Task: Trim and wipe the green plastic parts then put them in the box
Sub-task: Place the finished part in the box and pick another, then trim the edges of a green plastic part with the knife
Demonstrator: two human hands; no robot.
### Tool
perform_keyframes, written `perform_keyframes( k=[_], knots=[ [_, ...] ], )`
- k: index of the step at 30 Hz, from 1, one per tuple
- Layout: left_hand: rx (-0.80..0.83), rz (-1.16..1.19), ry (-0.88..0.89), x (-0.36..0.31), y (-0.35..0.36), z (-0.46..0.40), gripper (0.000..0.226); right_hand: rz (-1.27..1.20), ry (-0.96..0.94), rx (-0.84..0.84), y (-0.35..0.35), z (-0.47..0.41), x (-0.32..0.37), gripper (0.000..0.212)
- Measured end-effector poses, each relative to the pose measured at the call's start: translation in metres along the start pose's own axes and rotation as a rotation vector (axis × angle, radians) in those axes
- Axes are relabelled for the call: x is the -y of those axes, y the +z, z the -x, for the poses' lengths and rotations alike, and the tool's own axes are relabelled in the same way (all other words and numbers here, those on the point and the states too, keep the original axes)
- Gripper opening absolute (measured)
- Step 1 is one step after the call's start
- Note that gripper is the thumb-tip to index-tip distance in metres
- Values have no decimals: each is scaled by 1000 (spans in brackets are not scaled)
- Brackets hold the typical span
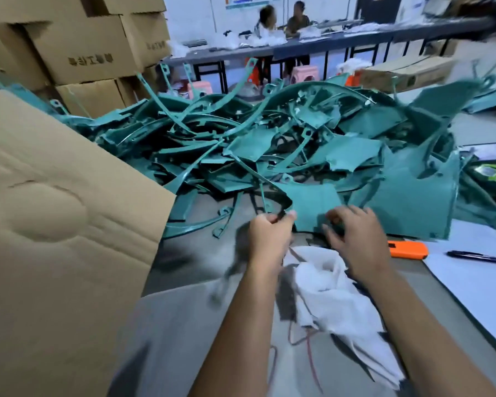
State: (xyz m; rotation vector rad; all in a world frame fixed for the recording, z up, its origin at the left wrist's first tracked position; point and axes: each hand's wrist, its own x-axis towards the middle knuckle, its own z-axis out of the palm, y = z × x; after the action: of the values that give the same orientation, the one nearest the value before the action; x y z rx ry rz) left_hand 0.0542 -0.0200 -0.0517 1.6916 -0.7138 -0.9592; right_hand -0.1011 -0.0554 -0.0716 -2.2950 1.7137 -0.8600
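A big heap of green plastic parts covers the far half of the table. My left hand pinches the near end of one curved green part at the heap's front edge. My right hand hovers over the same part's lower edge with fingers curled; whether it holds anything I cannot tell. A white cloth lies crumpled under my forearms. The cardboard box stands at my left, its flap raised beside the heap.
An orange utility knife lies to the right of my right hand, with a black pen on white paper beyond it. Stacked cartons fill the back left. Two people sit at a long table far behind.
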Motion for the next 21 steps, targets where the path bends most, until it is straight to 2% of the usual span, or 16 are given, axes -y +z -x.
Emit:
perform_keyframes(
  k=[1, 3, 6, 8, 10, 13, 15, 17, 19, 21],
  knots=[
    [41, 42, 11, 1, 7, -4, 24, 29, -8, 45, 4, -1, -4, 31],
    [80, 86, 35, 1, 21, -11, 21, 31, 9, 21, 7, -5, -10, 45],
    [16, -24, 128, 3, 31, -18, 18, -24, 42, -65, 8, -8, -15, 52],
    [-71, -101, 279, 4, 29, -20, 21, -169, 37, -121, 8, -8, -17, 51],
    [-138, -71, 423, 2, 22, -15, 22, -328, -2, -227, 3, -7, -17, 51],
    [-131, 166, 442, -5, 8, -10, 27, -646, -14, -277, -5, -4, -10, 59],
    [-88, 344, 402, -9, -6, -7, 31, -755, -57, -252, -7, -1, -4, 47],
    [5, 475, 367, -8, -21, 0, 32, -706, -168, -280, -7, 2, 1, 25],
    [176, 600, 307, -2, -33, 13, 61, -615, -263, -324, -6, 4, 5, 15],
    [339, 668, 296, 5, -38, 25, 83, -453, -372, -363, -4, 4, 9, 17]
  ],
)
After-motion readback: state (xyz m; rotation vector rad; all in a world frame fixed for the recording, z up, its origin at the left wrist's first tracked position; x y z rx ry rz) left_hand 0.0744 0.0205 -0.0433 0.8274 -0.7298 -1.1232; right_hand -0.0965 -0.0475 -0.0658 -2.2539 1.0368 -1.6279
